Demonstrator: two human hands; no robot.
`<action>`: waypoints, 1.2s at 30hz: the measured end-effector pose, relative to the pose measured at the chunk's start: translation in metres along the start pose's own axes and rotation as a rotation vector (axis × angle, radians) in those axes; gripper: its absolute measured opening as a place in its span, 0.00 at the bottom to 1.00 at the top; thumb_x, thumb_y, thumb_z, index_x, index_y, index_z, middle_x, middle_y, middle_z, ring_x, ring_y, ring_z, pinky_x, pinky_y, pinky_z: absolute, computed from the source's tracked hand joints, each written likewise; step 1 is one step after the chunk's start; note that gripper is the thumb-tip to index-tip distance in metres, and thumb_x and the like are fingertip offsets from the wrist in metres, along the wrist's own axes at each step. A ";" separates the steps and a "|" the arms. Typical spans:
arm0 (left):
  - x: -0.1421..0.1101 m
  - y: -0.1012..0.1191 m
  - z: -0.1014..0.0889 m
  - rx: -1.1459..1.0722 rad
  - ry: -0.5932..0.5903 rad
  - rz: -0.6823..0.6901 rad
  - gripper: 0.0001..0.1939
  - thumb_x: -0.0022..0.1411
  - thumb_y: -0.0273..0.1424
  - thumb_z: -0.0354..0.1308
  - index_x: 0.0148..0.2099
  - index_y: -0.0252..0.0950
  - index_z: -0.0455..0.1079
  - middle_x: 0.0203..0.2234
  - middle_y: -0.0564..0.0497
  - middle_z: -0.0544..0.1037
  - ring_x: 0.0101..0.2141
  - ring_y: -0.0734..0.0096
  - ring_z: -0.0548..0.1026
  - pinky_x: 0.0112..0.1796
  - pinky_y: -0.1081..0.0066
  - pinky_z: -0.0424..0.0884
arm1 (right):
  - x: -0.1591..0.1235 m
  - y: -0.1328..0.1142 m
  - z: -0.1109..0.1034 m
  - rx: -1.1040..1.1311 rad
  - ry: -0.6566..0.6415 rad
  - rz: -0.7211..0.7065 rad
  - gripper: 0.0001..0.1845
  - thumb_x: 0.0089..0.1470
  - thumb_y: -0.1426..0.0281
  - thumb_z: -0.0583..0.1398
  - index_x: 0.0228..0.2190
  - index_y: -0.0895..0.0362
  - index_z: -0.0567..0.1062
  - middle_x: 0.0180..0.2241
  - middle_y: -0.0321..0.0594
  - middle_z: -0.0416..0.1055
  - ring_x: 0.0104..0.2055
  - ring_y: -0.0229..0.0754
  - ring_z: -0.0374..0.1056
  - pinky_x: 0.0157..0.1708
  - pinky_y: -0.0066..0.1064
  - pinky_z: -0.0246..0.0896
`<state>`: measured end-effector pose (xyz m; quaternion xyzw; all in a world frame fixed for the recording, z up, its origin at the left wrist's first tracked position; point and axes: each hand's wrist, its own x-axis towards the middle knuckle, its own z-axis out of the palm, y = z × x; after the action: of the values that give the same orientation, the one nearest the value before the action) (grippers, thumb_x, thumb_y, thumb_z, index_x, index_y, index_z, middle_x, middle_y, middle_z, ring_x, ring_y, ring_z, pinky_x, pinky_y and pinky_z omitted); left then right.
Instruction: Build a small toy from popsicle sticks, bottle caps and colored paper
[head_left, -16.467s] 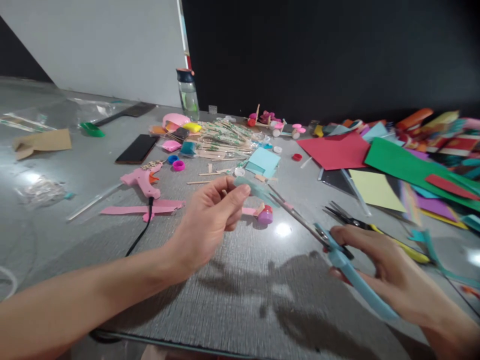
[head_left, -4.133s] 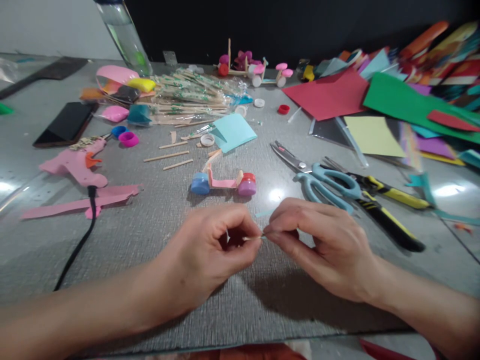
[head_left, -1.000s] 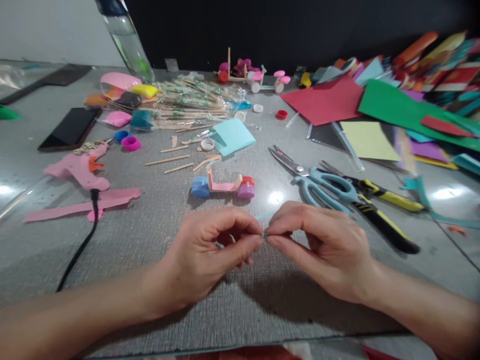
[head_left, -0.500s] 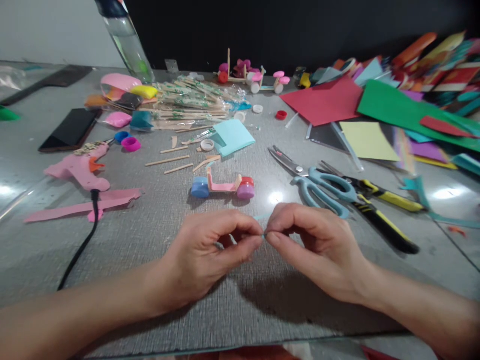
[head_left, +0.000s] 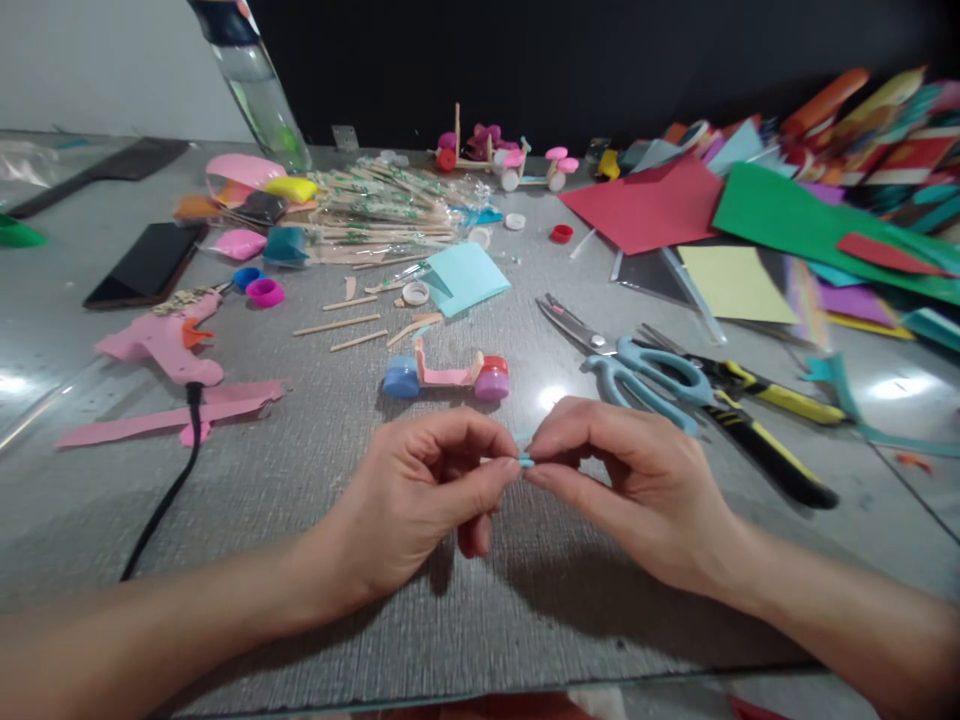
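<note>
Between my fingertips is a small light-blue strip [head_left: 526,461], mostly hidden, perhaps of paper. My left hand [head_left: 442,480] pinches its left end with thumb and forefinger, the other fingers curled beneath. At its other end, the thumb and forefinger of my right hand [head_left: 622,480] are closed on it. Just beyond my hands stands a little toy scooter [head_left: 448,376] with blue, red and purple bottle-cap wheels and a pink deck. Blue-handled scissors [head_left: 645,370] lie beyond my right hand, overlapping black-and-yellow pliers [head_left: 750,420].
A pink glue gun [head_left: 169,340] with a black cord lies left, near a phone [head_left: 146,265]. Wooden sticks [head_left: 337,325], a folded light-blue paper [head_left: 469,280] and a bag of sticks [head_left: 382,205] lie further back. Coloured sheets [head_left: 652,205] cover the right rear; a bottle [head_left: 262,95] stands behind.
The fingertips have shifted slightly, and more of the light-blue strip shows between them. My left hand's lower fingers have come into view below the thumb.
</note>
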<state>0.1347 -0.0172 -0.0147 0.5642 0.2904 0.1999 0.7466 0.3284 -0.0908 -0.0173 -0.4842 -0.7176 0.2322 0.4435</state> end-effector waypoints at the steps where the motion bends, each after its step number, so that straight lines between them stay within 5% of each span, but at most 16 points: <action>1: 0.000 0.000 0.000 -0.001 0.000 0.000 0.04 0.65 0.30 0.63 0.38 0.35 0.72 0.18 0.61 0.71 0.16 0.84 0.71 0.19 0.85 0.67 | 0.000 0.000 0.000 -0.005 0.001 -0.005 0.04 0.63 0.76 0.63 0.35 0.56 0.75 0.30 0.34 0.74 0.31 0.34 0.70 0.31 0.27 0.65; 8: -0.002 0.000 -0.001 -0.011 0.020 -0.018 0.06 0.62 0.31 0.64 0.37 0.35 0.72 0.18 0.60 0.71 0.16 0.82 0.71 0.19 0.84 0.67 | 0.001 0.003 -0.006 0.054 0.006 0.011 0.01 0.63 0.72 0.64 0.36 0.55 0.76 0.31 0.35 0.75 0.32 0.36 0.71 0.32 0.29 0.66; 18: -0.002 -0.012 -0.004 0.004 0.003 -0.019 0.08 0.62 0.34 0.63 0.37 0.35 0.71 0.18 0.60 0.68 0.15 0.84 0.66 0.17 0.83 0.62 | 0.015 0.028 -0.038 -0.127 0.299 0.291 0.07 0.63 0.65 0.63 0.34 0.54 0.79 0.25 0.32 0.71 0.25 0.35 0.63 0.25 0.29 0.57; 25: -0.004 -0.003 -0.003 0.090 0.107 0.182 0.04 0.59 0.30 0.62 0.33 0.34 0.73 0.22 0.57 0.69 0.21 0.82 0.63 0.22 0.79 0.61 | 0.037 0.026 -0.050 -0.262 0.128 0.274 0.13 0.62 0.57 0.63 0.38 0.53 0.79 0.34 0.39 0.77 0.35 0.43 0.70 0.32 0.35 0.63; 31: -0.029 0.044 0.011 0.005 0.161 0.507 0.02 0.57 0.26 0.63 0.31 0.35 0.73 0.20 0.57 0.67 0.21 0.81 0.61 0.21 0.78 0.58 | 0.078 -0.023 -0.015 -0.227 0.049 0.083 0.11 0.62 0.60 0.62 0.37 0.54 0.79 0.33 0.39 0.78 0.33 0.43 0.72 0.33 0.35 0.65; 36: -0.061 0.098 -0.013 -0.122 0.367 0.842 0.06 0.62 0.22 0.62 0.37 0.38 0.76 0.17 0.61 0.67 0.17 0.83 0.58 0.19 0.79 0.58 | 0.103 -0.071 0.063 -0.254 -0.132 -0.128 0.08 0.64 0.70 0.57 0.33 0.55 0.76 0.32 0.38 0.77 0.35 0.42 0.71 0.33 0.33 0.65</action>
<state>0.0829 -0.0183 0.0897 0.5434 0.1511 0.5990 0.5684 0.2255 -0.0221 0.0480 -0.4733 -0.7981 0.1423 0.3446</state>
